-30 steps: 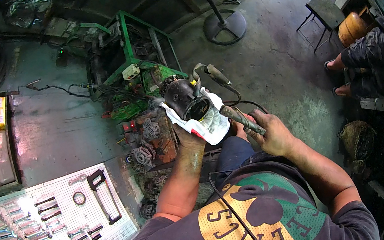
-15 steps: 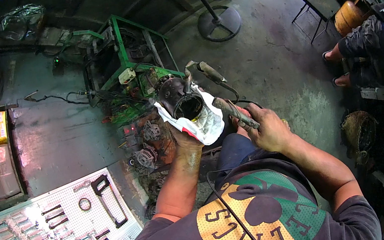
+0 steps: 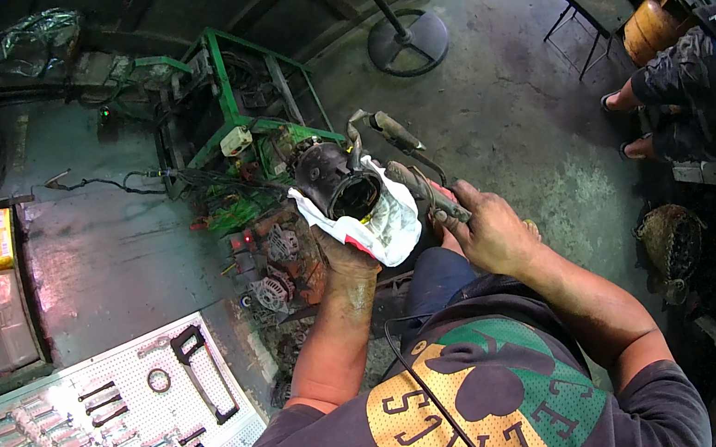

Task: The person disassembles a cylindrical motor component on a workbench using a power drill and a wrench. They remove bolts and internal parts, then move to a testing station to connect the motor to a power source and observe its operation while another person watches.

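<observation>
Holding a dark cylindrical motor housing (image 3: 337, 180) in a white rag (image 3: 382, 224), our left hand (image 3: 345, 258) has raised it slightly; our right hand (image 3: 495, 230), at three o'clock, grips a handled tool (image 3: 428, 189) whose tip is hidden. The green frame (image 3: 258, 127) stands at eleven o'clock.

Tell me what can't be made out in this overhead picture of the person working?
- Left hand: its fingers are hidden under the white rag wrapped round the dark cylindrical part.
- Inside of that part: too dark to see.
- Tool in the right hand: its tip is hidden behind the part.
- Tools on the white pegboard: too small to tell apart.
- Seated person: cut off by the right edge.
</observation>
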A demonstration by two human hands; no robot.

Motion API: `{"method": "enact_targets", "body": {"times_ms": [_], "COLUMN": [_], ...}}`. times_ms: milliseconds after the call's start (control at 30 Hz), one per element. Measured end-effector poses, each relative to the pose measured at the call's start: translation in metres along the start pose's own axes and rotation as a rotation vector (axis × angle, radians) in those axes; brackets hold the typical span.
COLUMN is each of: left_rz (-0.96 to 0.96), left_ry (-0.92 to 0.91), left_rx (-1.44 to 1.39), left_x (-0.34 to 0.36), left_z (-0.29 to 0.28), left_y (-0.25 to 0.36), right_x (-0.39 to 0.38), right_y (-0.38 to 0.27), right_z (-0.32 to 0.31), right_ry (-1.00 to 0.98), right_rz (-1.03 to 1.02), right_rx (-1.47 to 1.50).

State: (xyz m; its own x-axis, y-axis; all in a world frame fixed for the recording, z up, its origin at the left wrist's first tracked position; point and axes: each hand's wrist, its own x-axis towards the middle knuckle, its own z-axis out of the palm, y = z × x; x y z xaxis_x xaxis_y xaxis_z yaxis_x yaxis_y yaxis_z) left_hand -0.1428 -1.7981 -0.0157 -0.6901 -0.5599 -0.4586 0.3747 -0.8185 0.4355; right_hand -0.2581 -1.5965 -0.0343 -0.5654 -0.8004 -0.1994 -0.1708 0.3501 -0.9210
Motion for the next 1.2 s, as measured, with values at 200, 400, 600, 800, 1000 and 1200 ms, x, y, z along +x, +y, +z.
{"method": "enact_targets", "body": {"times_ms": [200, 400, 600, 800, 1000, 1200], "left_rz": [0.024, -0.007, -0.041, -0.025, -0.035, 0.028], "left_ry": [-0.006, -0.125, -0.108, 0.011, 0.014, 0.016], "left_rx": [-0.023, 0.026, -0.014, 0.097, 0.014, 0.039], "left_x": [0.003, 0.010, 0.007, 0.002, -0.007, -0.009], "left_z": [-0.010, -0.030, -0.027, -0.018, -0.016, -0.022], "left_y": [0.001, 0.009, 0.007, 0.003, 0.008, 0.006], "right_x": [0.001, 0.004, 0.005, 0.003, -0.001, -0.005], "right_y": [-0.007, -0.011, -0.007, -0.010, -0.014, -0.017], "right_z": [0.002, 0.004, 0.008, 0.010, 0.014, 0.015], "right_ry": [0.004, 0.017, 0.048, 0.040, 0.057, 0.101], "right_rz": [0.022, 0.033, -0.015, -0.022, -0.044, -0.033], "right_rx": [-0.003, 0.009, -0.002, 0.002, 0.035, 0.049]}}
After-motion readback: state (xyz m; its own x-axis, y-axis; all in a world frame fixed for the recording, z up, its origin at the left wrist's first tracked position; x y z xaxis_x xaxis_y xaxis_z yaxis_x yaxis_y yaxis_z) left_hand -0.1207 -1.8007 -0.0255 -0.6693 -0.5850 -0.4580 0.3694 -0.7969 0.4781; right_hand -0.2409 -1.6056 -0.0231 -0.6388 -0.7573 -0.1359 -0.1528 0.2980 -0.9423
